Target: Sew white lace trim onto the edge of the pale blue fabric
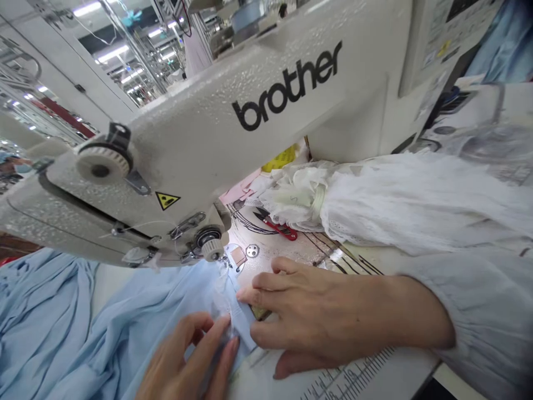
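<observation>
A length of light blue fabric [166,316] runs under the sewing machine's needle area, with a sheer whitish strip [222,297] along its edge. My left hand [191,355] is closed at the near end of that edge, pinching the fabric between thumb and fingers. My right hand [308,311] lies to the right, fingers stretched and spread, its fingertips against the fabric's right edge. Above the far end of the strip is the machine's needle area [227,261], where the presser foot is hard to make out. The white sewing machine [250,139] arches over the work.
Red-handled thread snips [277,225] lie on the machine bed behind my right hand. White lacy fabric [375,194] is heaped at the right. Dark threads [250,222] cross the bed. A printed ruler scale [350,378] marks the near table. More blue cloth [41,311] piles up at left.
</observation>
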`<action>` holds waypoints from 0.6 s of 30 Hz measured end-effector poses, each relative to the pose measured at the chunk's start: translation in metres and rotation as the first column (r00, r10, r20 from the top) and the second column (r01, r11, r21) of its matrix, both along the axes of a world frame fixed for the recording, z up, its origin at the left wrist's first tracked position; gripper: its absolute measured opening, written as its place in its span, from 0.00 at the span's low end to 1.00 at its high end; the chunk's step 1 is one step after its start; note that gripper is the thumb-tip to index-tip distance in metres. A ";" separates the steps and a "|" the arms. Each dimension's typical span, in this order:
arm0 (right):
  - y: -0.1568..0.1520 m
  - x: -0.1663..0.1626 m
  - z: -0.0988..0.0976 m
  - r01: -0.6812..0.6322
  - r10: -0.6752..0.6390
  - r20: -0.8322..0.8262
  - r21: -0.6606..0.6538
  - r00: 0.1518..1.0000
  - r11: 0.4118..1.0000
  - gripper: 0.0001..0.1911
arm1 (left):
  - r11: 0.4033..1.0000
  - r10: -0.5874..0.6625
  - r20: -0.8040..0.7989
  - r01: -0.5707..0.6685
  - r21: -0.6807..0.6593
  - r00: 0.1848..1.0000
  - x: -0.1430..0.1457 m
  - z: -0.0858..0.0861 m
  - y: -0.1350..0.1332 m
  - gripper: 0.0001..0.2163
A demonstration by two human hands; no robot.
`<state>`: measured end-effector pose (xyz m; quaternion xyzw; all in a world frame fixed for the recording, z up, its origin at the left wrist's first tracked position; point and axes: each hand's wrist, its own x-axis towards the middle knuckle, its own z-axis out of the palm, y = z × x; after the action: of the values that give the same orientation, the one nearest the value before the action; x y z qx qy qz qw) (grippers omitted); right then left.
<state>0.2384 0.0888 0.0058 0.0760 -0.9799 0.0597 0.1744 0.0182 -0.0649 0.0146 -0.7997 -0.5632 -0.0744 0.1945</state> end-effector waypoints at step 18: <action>0.004 -0.002 0.004 -0.039 0.043 0.034 -0.098 0.999 0.994 0.16 | 0.990 -0.134 0.268 0.118 0.077 0.954 0.032 -0.006 0.014 0.09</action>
<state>0.2367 0.0923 0.0099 0.0864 -0.9771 0.1122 0.1589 0.0506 -0.0506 0.0087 -0.8098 -0.5300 -0.2129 0.1340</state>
